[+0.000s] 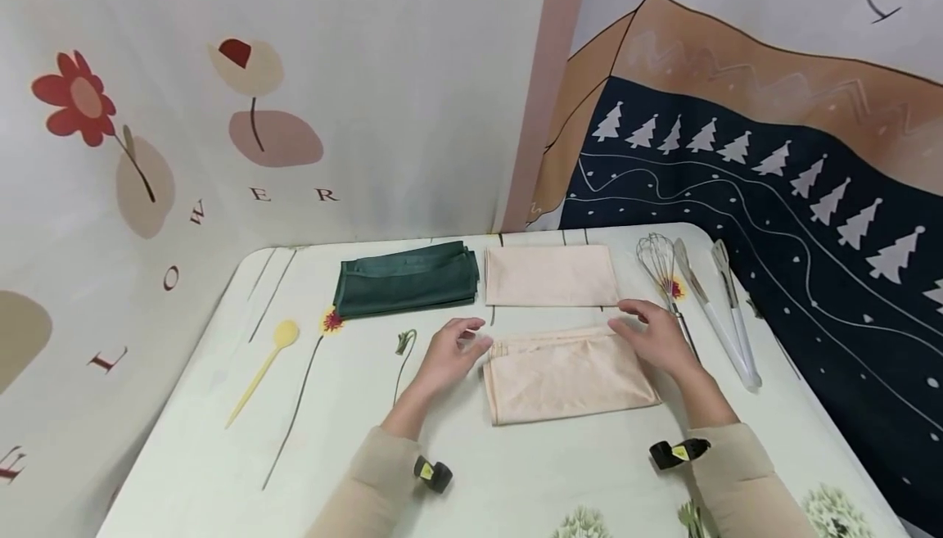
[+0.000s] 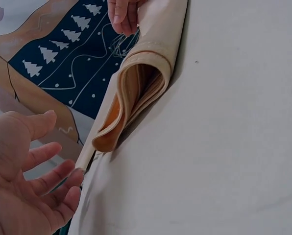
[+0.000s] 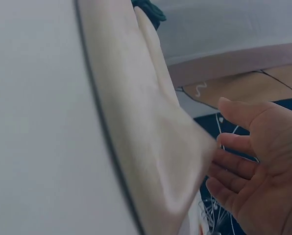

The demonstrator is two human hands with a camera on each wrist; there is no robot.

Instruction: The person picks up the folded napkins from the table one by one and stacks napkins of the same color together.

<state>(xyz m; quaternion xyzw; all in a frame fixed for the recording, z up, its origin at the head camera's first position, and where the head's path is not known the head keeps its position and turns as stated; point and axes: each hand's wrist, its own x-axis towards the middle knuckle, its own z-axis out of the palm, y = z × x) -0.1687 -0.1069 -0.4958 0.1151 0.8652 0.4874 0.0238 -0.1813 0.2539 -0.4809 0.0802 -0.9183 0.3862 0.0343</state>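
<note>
A folded pale peach cloth (image 1: 570,378) lies on the table between my two hands. My left hand (image 1: 445,360) hovers by its upper left corner, fingers relaxed and holding nothing. In the left wrist view the folded layers of the cloth (image 2: 141,83) bulge into a loop, apart from my left hand (image 2: 33,171). At the upper right corner is my right hand (image 1: 659,340), its fingers loosely spread. Seen from the right wrist, the fingertips of my right hand (image 3: 263,161) are right at the edge of the cloth (image 3: 151,122), not gripping it.
Behind lie another folded peach cloth (image 1: 551,276) and a folded dark green cloth (image 1: 408,280). A whisk (image 1: 658,259) and metal tongs (image 1: 718,321) lie to the right. A yellow spoon (image 1: 265,366) is on the left of the white table (image 1: 354,440). Fabric hangs behind the table.
</note>
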